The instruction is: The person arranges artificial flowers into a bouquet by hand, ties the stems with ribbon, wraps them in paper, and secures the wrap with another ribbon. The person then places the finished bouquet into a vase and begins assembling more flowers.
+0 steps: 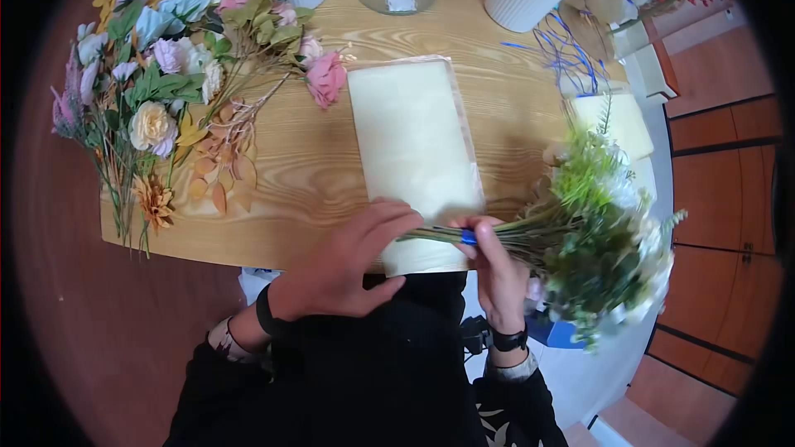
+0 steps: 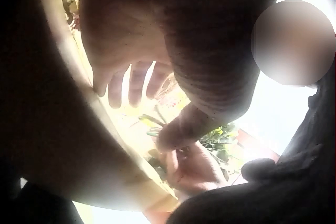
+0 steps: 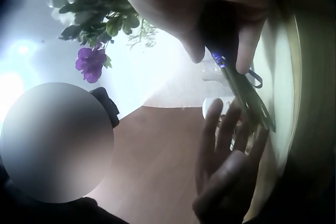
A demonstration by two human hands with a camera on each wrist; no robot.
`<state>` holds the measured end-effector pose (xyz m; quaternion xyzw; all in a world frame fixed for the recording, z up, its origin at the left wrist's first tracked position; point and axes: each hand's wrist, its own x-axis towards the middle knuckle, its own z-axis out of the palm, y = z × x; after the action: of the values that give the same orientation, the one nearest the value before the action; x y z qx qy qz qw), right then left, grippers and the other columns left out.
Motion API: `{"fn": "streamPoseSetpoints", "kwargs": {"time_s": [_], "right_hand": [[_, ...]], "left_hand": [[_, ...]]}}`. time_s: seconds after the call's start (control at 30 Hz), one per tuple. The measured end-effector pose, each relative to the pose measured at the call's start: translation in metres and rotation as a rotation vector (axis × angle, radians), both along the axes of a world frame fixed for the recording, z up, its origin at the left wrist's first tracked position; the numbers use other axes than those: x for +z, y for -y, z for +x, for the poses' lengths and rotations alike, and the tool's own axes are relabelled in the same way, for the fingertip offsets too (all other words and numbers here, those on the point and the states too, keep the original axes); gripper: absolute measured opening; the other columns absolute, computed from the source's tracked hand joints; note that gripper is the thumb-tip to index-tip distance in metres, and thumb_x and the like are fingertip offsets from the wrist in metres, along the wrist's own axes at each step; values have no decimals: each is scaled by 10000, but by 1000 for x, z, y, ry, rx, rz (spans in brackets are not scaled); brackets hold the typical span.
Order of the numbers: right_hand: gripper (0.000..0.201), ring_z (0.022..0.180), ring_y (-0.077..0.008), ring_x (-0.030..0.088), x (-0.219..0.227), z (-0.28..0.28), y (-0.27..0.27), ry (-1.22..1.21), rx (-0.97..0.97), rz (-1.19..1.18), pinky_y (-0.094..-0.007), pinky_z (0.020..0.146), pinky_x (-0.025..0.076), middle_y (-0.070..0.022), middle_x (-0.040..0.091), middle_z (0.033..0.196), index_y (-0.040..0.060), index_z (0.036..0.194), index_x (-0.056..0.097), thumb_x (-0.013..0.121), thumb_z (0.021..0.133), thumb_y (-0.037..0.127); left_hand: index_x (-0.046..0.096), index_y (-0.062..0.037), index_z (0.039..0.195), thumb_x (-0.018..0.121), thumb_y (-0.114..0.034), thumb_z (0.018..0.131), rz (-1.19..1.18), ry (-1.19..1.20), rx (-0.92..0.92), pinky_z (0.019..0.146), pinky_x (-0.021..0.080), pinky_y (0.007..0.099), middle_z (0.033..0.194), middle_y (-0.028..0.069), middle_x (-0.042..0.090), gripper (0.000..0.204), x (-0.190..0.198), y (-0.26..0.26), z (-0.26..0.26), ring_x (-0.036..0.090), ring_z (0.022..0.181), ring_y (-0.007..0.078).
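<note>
The right hand (image 1: 498, 277) is gripping the blue-tied bouquet (image 1: 592, 257); the left hand (image 1: 344, 261), fingers spread, is seemingly evening the stem ends (image 1: 416, 234). The next move is calling for steadiness.

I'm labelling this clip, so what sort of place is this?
Probably a flower-arranging workspace, shop or home unclear: loose flowers lie on a wooden table, and the right hand holds a bouquet.

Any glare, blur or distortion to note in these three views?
Head: rounded black corners, wide-angle bending, fairly even light, bouquet slightly soft; left wrist: left hand dark against blown-out glare, blurred disc upper right; right wrist: bright glare at left, right hand in shadow, blurred disc lower left.
</note>
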<state>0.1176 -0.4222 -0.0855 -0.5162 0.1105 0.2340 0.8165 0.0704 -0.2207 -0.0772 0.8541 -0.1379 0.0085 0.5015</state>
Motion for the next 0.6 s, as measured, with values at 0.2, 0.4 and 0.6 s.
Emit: {"fn": "streamPoseSetpoints", "kwargs": {"time_s": [0.2, 0.4, 0.6], "right_hand": [[244, 971, -194, 573, -7, -1, -6, -53, 135, -120, -304, 806, 510, -139, 574, 1044, -43, 1053, 541, 544, 882, 131], [280, 747, -62, 567, -12, -5, -2, -14, 265, -384, -189, 680, 456, -55, 627, 871, -45, 986, 604, 645, 828, 183], [111, 786, -86, 587, -24, -43, 2, 572, -39, -560, -215, 720, 458, -92, 646, 891, -37, 883, 617, 632, 807, 42]], "left_hand": [[448, -31, 1213, 751, -142, 641, 114, 110, -20, 983, 337, 427, 1211, 139, 455, 657, -4, 14, 11, 398, 1178, 330], [461, -46, 1211, 638, -127, 745, 368, 152, -114, 1007, 275, 512, 1165, 89, 485, 505, -16, 25, 18, 369, 1189, 327], [473, -46, 1196, 576, -45, 764, 344, 151, -75, 1014, 273, 506, 1143, 100, 527, 445, -19, 25, 17, 409, 1179, 314]]}}
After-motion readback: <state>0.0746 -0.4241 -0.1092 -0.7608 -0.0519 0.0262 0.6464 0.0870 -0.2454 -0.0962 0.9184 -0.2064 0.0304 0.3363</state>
